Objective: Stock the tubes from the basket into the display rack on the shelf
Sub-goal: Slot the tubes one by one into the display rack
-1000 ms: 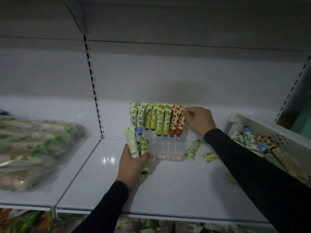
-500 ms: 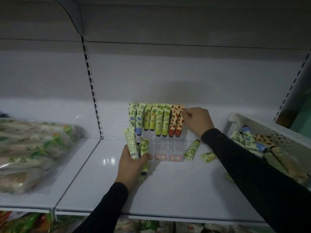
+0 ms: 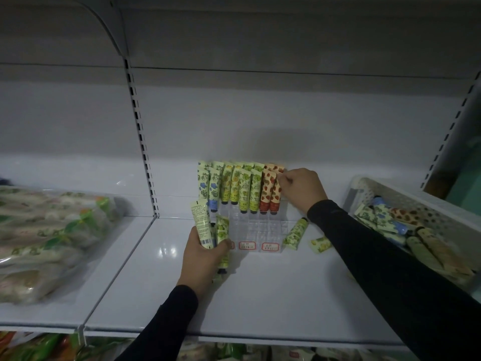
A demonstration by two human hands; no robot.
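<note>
Head view, left to right: bagged goods [image 3: 46, 238] on the left shelf section. My left hand [image 3: 201, 259] is wrapped around a small bunch of tubes [image 3: 208, 225], held upright just in front of the clear display rack [image 3: 256, 230] on the shelf [image 3: 260, 295]. Rack's back rows hold blue, yellow, green and strawberry tubes [image 3: 270, 188]. My right hand [image 3: 299, 188] pinches the top of the rightmost strawberry tube. Two green tubes [image 3: 295, 234] lie loose beside the rack. White basket [image 3: 369, 188] far right, tubes inside.
</note>
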